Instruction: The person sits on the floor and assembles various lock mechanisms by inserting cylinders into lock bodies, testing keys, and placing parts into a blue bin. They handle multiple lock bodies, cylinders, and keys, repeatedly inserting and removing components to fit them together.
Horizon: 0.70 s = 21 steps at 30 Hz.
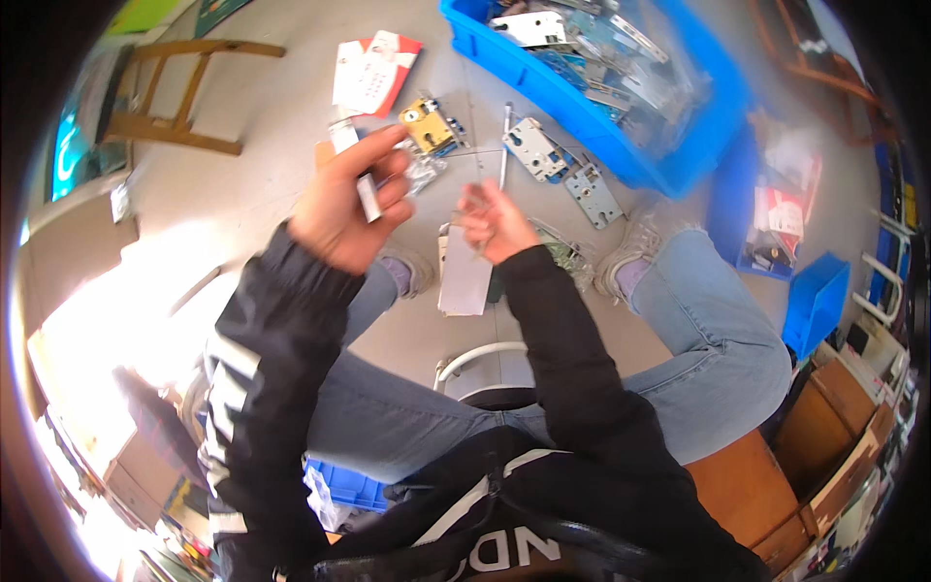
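My left hand [354,199] is curled round a flat silver-white strip [369,198], which slants down through the grip. My right hand [497,225] is near the middle with its fingers drawn together; blur hides what, if anything, they pinch. A brass-coloured mortise lock body [425,126] lies on the floor just past the left fingers, beside crumpled clear plastic [423,173]. Beyond my right hand are a silver lock body [533,147], a flat metal lock plate [593,195] and a thin rod [505,145]. Under that hand is a pale oblong box [465,276].
Far right of centre stands a big blue bin [543,73] full of metal lock parts. Red and white packets [376,73] lie at the back left, near a wooden stool [175,126]. Another small blue bin [817,303] stands right of my knee. A white curved bar [480,355] arches between my legs.
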{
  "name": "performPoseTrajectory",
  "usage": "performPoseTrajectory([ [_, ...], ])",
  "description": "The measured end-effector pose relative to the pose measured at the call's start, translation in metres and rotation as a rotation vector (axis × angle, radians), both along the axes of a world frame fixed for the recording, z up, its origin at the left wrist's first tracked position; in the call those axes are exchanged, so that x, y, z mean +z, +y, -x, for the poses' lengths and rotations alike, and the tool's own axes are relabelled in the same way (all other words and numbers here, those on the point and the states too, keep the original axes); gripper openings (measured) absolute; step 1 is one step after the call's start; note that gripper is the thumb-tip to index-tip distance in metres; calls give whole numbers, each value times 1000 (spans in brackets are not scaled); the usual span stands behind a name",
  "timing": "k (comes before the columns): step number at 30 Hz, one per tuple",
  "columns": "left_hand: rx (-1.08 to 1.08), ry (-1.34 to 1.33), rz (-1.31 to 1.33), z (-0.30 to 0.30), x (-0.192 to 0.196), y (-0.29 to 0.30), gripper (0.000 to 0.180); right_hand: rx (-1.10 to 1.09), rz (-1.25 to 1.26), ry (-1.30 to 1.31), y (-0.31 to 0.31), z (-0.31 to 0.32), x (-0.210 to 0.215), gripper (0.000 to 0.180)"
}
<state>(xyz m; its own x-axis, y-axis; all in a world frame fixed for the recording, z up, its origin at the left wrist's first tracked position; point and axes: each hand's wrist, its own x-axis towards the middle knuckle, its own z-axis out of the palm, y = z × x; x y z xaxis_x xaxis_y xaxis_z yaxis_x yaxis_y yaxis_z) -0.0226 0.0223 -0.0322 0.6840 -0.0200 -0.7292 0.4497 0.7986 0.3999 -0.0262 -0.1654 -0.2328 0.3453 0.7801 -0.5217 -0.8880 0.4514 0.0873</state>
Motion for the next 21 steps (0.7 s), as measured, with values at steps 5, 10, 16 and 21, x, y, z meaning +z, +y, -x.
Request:
performPoseTrajectory([
  [5,-193,60,-218,7,-26,-32,20,-190,227,-107,-23,7,76,22],
  [10,-187,-107,145,19,-33,-55,31,-298,228,-622,-39,1,157,29],
  [16,-43,-346,333,13,1,-60,38,-145,806,-1188,-58,-5,232,25],
  [21,116,-325,314,-3,25,-59,38,-260,1009,-1604,-49,-24,275,12],
])
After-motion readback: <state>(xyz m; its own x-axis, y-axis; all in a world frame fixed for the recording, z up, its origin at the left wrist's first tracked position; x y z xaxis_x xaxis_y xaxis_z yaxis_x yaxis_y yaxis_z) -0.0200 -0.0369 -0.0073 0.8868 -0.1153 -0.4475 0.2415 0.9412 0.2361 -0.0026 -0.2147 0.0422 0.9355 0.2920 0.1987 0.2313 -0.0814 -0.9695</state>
